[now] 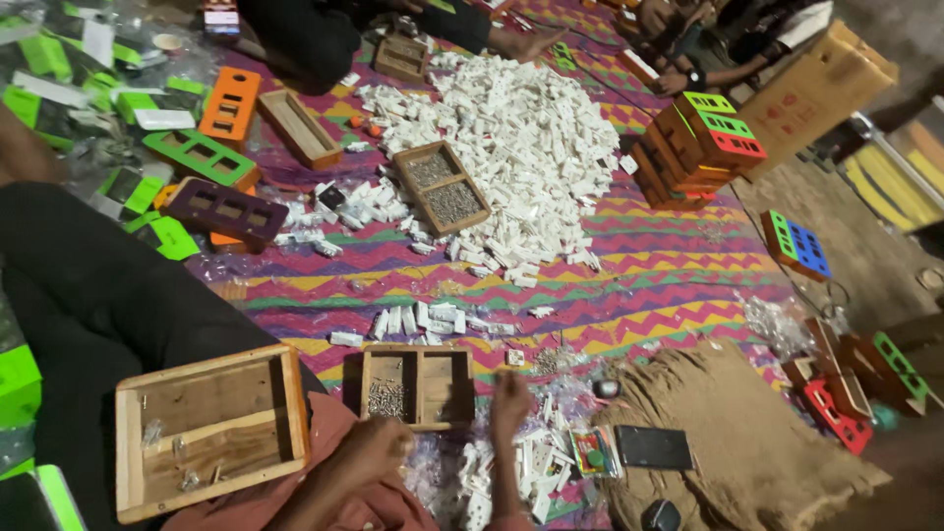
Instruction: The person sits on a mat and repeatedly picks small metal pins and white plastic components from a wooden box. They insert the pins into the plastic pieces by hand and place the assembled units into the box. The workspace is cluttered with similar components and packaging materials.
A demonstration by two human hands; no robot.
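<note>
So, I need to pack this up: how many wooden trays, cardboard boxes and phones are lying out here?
Wooden trays: 5
Cardboard box: 1
Black phone: 1
Total: 7

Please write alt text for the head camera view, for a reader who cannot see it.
A person's left hand and right hand rest at a small two-part wooden tray holding screws, on a zigzag mat. Small white plastic parts lie below the hands, and a big white pile lies beyond.
</note>
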